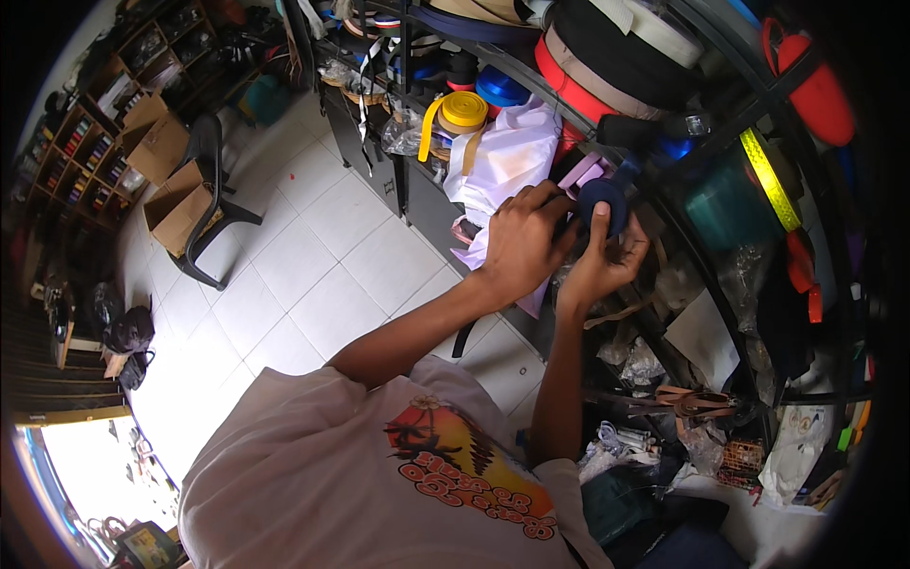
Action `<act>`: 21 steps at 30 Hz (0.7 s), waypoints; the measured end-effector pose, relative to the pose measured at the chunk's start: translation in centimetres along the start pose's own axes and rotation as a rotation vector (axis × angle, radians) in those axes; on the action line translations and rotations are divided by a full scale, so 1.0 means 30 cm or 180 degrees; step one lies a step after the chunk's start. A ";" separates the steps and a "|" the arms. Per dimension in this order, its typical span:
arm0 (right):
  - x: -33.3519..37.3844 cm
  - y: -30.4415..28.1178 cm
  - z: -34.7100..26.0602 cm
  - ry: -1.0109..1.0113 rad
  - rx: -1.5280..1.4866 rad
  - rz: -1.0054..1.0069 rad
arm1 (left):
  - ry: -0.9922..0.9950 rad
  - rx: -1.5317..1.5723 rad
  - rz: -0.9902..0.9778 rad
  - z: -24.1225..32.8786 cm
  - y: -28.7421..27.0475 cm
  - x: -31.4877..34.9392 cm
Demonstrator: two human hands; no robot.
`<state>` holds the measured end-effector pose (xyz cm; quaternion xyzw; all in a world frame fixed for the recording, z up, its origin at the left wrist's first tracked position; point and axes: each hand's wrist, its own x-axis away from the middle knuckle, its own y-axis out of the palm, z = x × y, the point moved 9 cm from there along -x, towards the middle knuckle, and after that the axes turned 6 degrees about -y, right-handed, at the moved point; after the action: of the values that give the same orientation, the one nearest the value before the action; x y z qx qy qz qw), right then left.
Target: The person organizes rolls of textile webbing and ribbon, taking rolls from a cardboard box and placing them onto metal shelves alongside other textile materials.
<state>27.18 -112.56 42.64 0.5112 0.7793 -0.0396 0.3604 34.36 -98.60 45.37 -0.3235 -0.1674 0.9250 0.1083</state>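
My right hand [607,264] grips a dark blue roll of tape or webbing [601,203], its thumb pressed on the flat face. Close against the roll's left side is my left hand [527,235]. Its fingers are curled, with the tips partly hidden, so what they pinch is unclear. Just behind the blue roll, purple rolls [584,173] sit on the shelf. White-lilac plastic sheeting [512,156] hangs beyond my left hand.
Yellow webbing [464,110] and a bright blue roll [502,85] lie on the shelf. Large black and red rolls [607,66] stand above. A reflective yellow strip [770,180] hangs at right. A black chair [210,204] with cardboard boxes [178,211] stands on the tiled floor [303,256].
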 end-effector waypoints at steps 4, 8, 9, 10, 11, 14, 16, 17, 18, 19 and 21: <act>-0.001 0.064 0.051 0.0401 0.0068 -0.0656 | -0.0412 0.0063 -0.0305 -0.060 -0.052 -0.010; -0.005 0.209 -0.012 0.0438 0.0141 -0.1545 | -0.0393 0.0053 -0.0052 -0.130 -0.103 -0.034; -0.007 0.236 0.014 0.0556 0.0252 -0.1796 | -0.0303 0.0046 0.0082 -0.145 -0.122 -0.045; -0.010 0.266 0.036 0.0675 0.0365 -0.2046 | -0.0228 -0.0011 0.0039 -0.162 -0.130 -0.057; -0.004 0.303 0.055 0.0796 0.0478 -0.2295 | -0.0153 -0.0068 -0.0004 -0.180 -0.142 -0.071; -0.009 0.376 0.070 0.0537 0.0696 -0.2494 | 0.0233 -0.0235 -0.0201 -0.230 -0.194 -0.124; 0.020 0.462 0.051 0.0842 0.0739 -0.2569 | 0.0450 -0.0402 -0.0324 -0.277 -0.238 -0.157; 0.026 0.501 0.065 0.0792 0.0652 -0.2432 | 0.0357 -0.0327 -0.0298 -0.324 -0.263 -0.178; 0.025 0.531 0.081 0.0721 0.0590 -0.2274 | 0.0286 -0.0224 -0.0279 -0.365 -0.280 -0.202; 0.027 0.557 0.098 0.0649 0.0531 -0.2113 | 0.0215 -0.0118 -0.0264 -0.401 -0.299 -0.226; 0.067 0.593 0.142 0.0659 0.0472 -0.1552 | -0.0185 0.0140 -0.0539 -0.488 -0.311 -0.273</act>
<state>43.64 -104.41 43.74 0.3348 0.9070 -0.1297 0.2203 50.79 -89.03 42.75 -0.2787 -0.1768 0.9250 0.1883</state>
